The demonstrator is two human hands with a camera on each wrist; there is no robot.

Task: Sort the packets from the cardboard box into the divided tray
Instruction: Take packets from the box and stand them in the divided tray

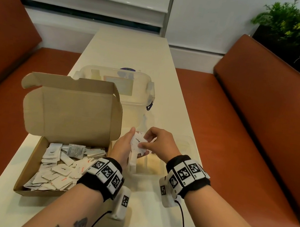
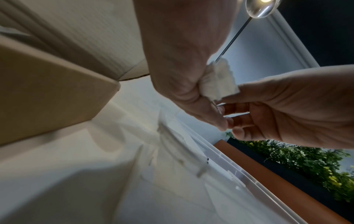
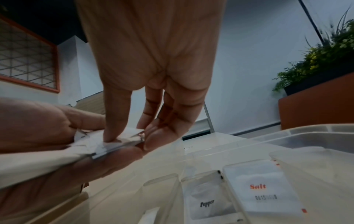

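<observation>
At my twelve o'clock a clear lidded tub (image 1: 129, 91) sits on the cream table (image 1: 130, 50), orange benches (image 1: 250, 111) flank me, and a plant (image 1: 298, 24) stands at two o'clock.

Dim warm light, blurry wrist cams, fisheye edges

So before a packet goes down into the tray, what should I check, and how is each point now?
1. Left hand holds the bunch of packets: ok.
2. Right hand pinches only one packet off the bunch: cannot tell.
3. Top packet's label reads Pepper: ok.
4. Pepper packet and Salt packet lie in separate sections of the tray: ok.
5. Hands are above the tray: ok.
6. Cardboard box is open, with more packets inside: ok.
</observation>
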